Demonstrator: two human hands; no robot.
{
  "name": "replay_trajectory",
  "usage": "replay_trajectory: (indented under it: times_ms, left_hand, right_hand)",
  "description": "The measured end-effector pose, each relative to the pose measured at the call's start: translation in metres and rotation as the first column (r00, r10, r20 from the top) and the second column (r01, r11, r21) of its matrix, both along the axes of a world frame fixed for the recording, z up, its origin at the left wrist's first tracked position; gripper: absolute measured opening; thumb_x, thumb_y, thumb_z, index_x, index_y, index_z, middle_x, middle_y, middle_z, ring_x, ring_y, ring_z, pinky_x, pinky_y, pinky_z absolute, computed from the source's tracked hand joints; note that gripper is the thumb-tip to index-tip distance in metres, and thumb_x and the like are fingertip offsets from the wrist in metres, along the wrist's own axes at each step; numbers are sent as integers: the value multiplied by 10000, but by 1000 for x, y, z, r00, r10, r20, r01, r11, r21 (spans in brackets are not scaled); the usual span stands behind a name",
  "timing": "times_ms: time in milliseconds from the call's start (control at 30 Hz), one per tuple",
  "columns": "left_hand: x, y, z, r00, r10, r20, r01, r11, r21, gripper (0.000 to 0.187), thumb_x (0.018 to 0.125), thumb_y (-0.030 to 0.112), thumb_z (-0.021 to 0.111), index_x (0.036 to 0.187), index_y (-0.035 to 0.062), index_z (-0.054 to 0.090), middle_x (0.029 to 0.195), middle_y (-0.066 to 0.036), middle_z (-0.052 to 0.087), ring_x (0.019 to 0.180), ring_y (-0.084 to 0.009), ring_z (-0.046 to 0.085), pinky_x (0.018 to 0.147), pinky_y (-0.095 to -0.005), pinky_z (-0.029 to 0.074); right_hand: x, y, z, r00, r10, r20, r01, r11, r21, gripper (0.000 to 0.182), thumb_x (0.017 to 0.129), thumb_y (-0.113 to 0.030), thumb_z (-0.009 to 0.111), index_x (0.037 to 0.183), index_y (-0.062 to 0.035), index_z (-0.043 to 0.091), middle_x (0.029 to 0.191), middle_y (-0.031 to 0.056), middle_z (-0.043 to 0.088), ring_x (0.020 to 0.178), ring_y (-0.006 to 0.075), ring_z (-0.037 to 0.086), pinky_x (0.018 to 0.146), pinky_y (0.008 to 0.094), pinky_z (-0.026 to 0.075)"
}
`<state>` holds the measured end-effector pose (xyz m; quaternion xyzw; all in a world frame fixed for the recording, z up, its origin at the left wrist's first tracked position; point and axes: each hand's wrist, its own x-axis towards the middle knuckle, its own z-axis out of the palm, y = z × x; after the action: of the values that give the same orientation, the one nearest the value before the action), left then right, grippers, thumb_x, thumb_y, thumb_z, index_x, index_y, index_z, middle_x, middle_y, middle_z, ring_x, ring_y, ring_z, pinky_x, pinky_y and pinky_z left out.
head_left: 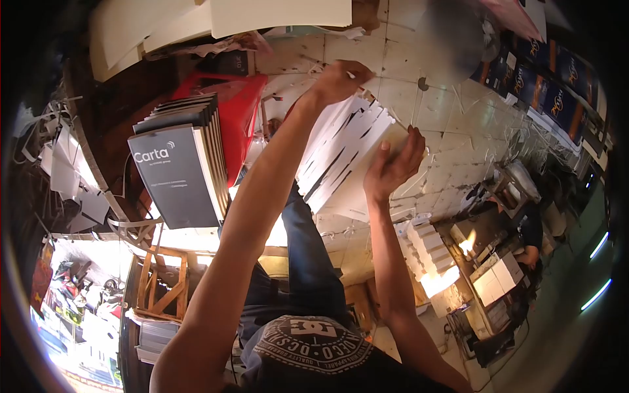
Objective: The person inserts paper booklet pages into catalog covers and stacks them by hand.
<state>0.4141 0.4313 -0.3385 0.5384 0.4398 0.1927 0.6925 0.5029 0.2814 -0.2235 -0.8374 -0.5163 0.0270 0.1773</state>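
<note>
A tall pile of white paper booklets (344, 154) with dark gaps between them lies in front of me, slanting across the floor. Over its far end is my left hand (342, 80), fingers bent and drawn together. Whatever is pinched in them, if anything, is too small to tell. My right hand (395, 162) lies against the pile's right side, at a pale flat sheet or board (359, 187), with its fingers stretched out and nothing gripped.
To the left stands a stack of dark "Carta" catalogues (175, 173) beside a red plastic sheet or bag (236, 108). Blue boxes (557, 85) line the far right. Paper stacks (429, 252) and a seated person (529, 229) are at right. A wooden stool (160, 288) is at left. Scraps litter the tiled floor (458, 141).
</note>
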Motion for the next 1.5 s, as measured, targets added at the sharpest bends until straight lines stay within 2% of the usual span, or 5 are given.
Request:
replay_trajectory:
  times_ms: [333, 633, 900, 1100, 1500]
  left_hand:
    - [6, 48, -14, 770, -631, 95, 634, 774, 0, 246, 804, 297, 687, 956, 113, 746, 885, -55, 717, 845, -160, 649, 798, -315, 502]
    - [-2, -14, -20, 975, 23, 220, -17, 999, -29, 139, 776, 63, 663, 879, 44, 754, 834, -97, 725, 768, -166, 678, 756, -272, 533]
    - [-14, -20, -44, 671, 544, 503, -464, 838, -287, 106, 801, 61, 670, 829, -28, 719, 778, -101, 710, 722, -133, 664, 716, -264, 535]
    - [-24, 4, 41, 1000, -19, 3, 20, 998, -59, 230, 799, 208, 735, 851, -15, 714, 751, -91, 707, 660, -144, 646, 645, -272, 512]
    - [-19, 1, 37, 934, -162, 319, 167, 986, 14, 283, 888, 241, 645, 952, -34, 639, 820, -103, 651, 753, -157, 590, 701, -313, 467]
  right_hand:
    - [0, 3, 1, 996, -42, -83, 41, 999, -9, 675, 916, -547, 419, 1315, -3, 435, 1318, 191, 461, 1272, 388, 362, 1026, 530, 241]
    - [4, -2, -3, 997, -60, -40, 59, 998, -18, 669, 905, -520, 472, 1331, -6, 426, 1330, 198, 458, 1267, 402, 369, 1032, 538, 235]
    - [6, -2, -2, 998, -52, -37, 51, 998, -38, 672, 904, -523, 472, 1338, -13, 419, 1341, 200, 443, 1278, 406, 358, 1031, 549, 229]
    - [4, 0, 1, 997, -66, -48, 64, 997, -39, 660, 909, -516, 469, 1337, -17, 417, 1348, 196, 440, 1282, 405, 354, 1035, 542, 229]
    - [4, -4, -3, 998, -56, -33, 55, 998, -36, 664, 913, -515, 455, 1337, -5, 415, 1359, 186, 439, 1290, 390, 352, 1049, 536, 217]
